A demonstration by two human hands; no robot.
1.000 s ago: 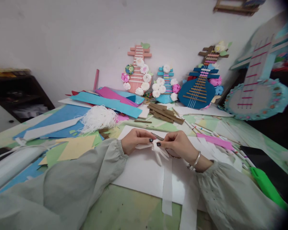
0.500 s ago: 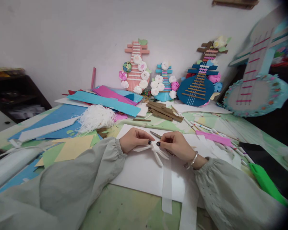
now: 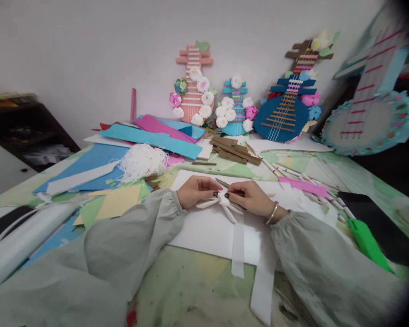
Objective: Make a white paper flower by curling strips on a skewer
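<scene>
My left hand (image 3: 197,191) pinches the left side of a white paper piece (image 3: 226,203) with narrow petal-like strips fanning out below. From the other side, my right hand (image 3: 251,198) grips the same piece between thumb and fingers, wearing a silver bracelet. Both thumbs nearly meet at its centre. Beneath them lies a white sheet (image 3: 194,234). The grey tip of a pointed tool (image 3: 221,183) shows just behind my right fingers. Two white paper strips (image 3: 237,254) hang over the sheet's front edge.
Tangled white string (image 3: 143,162), yellow paper (image 3: 119,202) and blue paper (image 3: 88,170) lie left. Brown strips (image 3: 236,150) sit behind the sheet. A black phone (image 3: 375,227) and green object (image 3: 368,243) lie right. Decorated paper instruments (image 3: 282,116) stand against the wall.
The view has shifted slightly, so the table items appear a little higher or sideways. Both hands still hold the white piece, whose strips look more spread out.
</scene>
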